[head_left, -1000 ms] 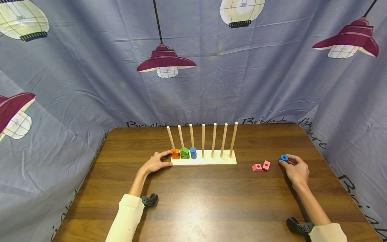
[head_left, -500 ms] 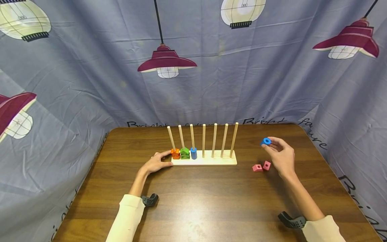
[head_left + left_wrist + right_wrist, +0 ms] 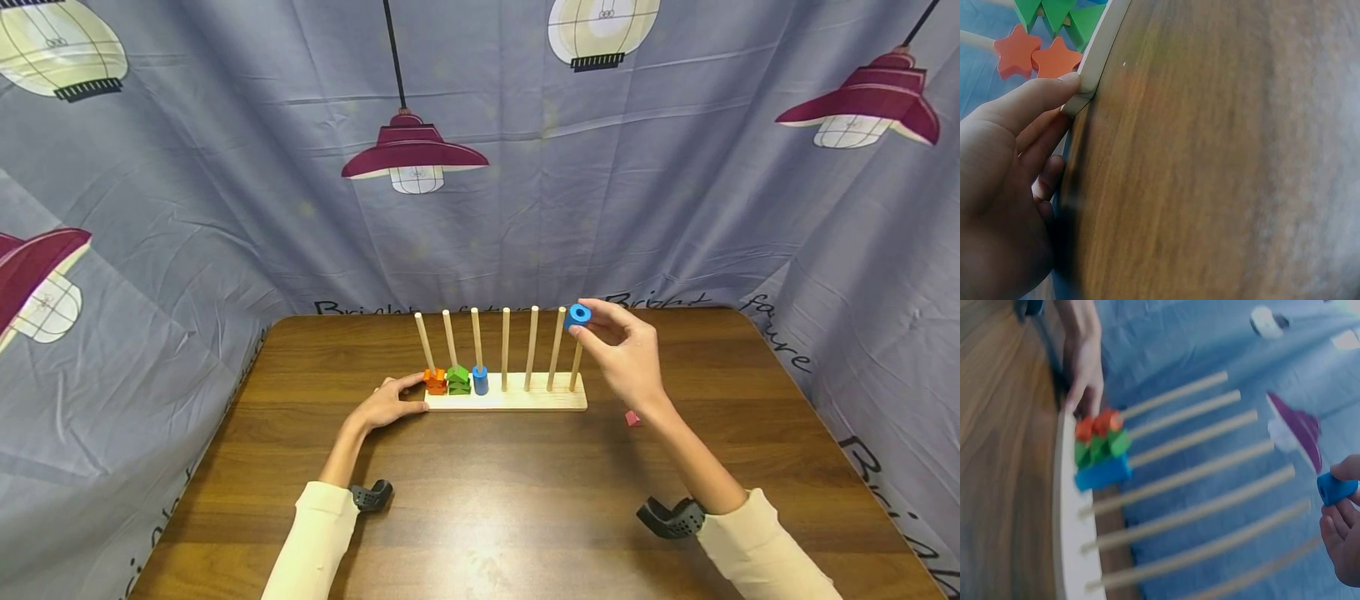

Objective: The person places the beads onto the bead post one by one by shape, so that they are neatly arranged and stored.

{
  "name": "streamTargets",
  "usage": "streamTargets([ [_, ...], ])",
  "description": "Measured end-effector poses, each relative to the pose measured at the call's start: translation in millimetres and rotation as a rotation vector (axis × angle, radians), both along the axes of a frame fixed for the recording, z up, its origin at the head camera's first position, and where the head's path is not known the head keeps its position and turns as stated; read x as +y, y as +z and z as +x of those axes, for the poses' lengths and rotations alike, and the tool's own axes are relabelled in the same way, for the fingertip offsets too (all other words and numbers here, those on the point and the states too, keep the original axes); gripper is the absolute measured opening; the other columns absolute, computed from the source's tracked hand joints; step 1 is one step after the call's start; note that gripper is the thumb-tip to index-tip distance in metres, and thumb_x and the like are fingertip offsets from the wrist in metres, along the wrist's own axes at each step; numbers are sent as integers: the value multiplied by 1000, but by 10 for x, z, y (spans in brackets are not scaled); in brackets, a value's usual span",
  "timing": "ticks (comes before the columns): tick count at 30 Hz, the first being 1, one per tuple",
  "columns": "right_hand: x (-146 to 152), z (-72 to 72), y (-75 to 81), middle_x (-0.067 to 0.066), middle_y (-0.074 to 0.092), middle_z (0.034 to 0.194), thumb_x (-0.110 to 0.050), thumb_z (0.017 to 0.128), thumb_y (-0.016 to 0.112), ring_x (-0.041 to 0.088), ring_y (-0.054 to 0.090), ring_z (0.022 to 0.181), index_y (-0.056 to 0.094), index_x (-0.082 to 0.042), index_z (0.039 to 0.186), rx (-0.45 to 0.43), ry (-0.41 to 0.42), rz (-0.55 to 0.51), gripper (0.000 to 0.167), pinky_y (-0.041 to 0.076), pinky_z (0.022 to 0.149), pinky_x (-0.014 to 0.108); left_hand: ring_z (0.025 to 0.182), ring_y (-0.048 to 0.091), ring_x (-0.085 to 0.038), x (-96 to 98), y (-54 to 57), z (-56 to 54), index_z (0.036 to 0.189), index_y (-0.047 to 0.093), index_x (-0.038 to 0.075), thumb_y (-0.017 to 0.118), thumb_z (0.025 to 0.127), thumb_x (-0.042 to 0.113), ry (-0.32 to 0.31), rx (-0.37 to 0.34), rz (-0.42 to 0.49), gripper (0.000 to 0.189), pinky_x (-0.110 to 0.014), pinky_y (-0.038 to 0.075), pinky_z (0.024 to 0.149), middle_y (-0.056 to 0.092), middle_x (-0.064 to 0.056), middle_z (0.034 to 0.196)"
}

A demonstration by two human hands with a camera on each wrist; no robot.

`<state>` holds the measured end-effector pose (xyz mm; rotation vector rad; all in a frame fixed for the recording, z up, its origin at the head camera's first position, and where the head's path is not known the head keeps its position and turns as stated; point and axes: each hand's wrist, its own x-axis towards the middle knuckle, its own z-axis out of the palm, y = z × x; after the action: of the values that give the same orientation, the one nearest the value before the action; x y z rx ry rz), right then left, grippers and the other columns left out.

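A blue cylinder bead (image 3: 577,316) with a hole through it is pinched between the thumb and fingers of my right hand (image 3: 626,354). It is raised to the height of the peg tops, over the right end of a wooden peg board (image 3: 536,402). My left hand (image 3: 381,405) grips the board's left end, thumb at the front corner. Orange star beads (image 3: 1016,53) sit on the leftmost peg, green beads (image 3: 458,381) on the second. Blue cylinder beads (image 3: 480,381) stand on the third peg. The other pegs (image 3: 1197,515) carry nothing.
A pink bead (image 3: 633,418) lies on the brown table (image 3: 480,500) right of the board, partly behind my right forearm. A grey-blue curtain (image 3: 600,208) printed with lamps hangs behind the table.
My right hand has lifted the blue cylinder bead from the table's right side and carried it left to the peg tops. Its arm now hides one pink bead. My left hand stays put.
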<state>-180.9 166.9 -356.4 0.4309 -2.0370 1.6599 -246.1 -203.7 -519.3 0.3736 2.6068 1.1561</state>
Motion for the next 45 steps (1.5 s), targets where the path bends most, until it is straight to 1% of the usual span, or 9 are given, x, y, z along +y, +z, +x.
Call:
streamTargets([
  [2,-121,-38,36,26,68,106,13,84,71,6,66,93,65,14,117,17,32,3,33,52,83,21,117,44,-32,-4,-11,-2,148,49,6,77,88,30,-3,-1,3,70,-54,35,100,52,-20,139],
  [6,-329,-189,15,28,68,107,14,84,71,11,67,93,65,14,117,30,83,-21,34,53,84,25,117,45,-32,-11,-19,-3,147,50,7,77,87,30,-1,-2,8,70,-53,35,99,54,-20,135],
  [9,-475,-318,-36,24,70,107,11,85,72,18,68,94,67,10,118,41,122,-22,34,53,85,29,117,45,-31,-13,-13,-3,147,50,7,78,87,30,6,-5,13,70,-53,35,99,55,-19,133],
  [12,-624,-390,-40,19,71,107,5,87,74,24,68,97,68,6,119,51,157,7,33,53,88,34,117,44,-31,-12,-13,-8,147,50,7,77,87,31,4,-5,12,70,-53,34,100,54,-19,135],
  [17,-827,-468,-48,13,72,107,-2,88,75,26,68,99,70,0,120,24,162,69,33,52,90,38,118,44,-31,-11,-14,-11,148,49,8,77,87,32,-4,-9,1,71,-53,34,101,52,-19,139],
  [24,-959,-577,-94,12,72,110,-5,88,76,25,68,102,70,0,119,-16,134,98,33,51,89,39,118,44,-32,-5,-2,-1,148,49,8,77,87,31,-9,-8,7,71,-55,34,100,51,-19,141],
  [28,-976,-614,-126,11,73,107,-6,87,77,25,68,100,70,0,118,-30,133,107,32,50,86,43,116,44,-31,-9,-6,-7,149,49,8,77,87,31,-8,-12,0,71,-52,35,99,52,-19,138],
  [37,-1001,-626,-251,5,72,101,-10,84,81,20,66,95,72,-5,112,-73,113,114,30,43,76,30,115,44,-30,-6,15,-14,149,48,6,76,88,30,-14,-8,10,71,-52,36,97,53,-19,137],
  [45,-1082,-610,-523,14,67,109,-10,82,83,29,60,103,67,-1,112,-207,89,-67,35,44,94,42,115,44,-29,-10,-4,-18,149,48,8,76,88,30,-1,-20,14,71,-51,35,98,53,-18,136],
])
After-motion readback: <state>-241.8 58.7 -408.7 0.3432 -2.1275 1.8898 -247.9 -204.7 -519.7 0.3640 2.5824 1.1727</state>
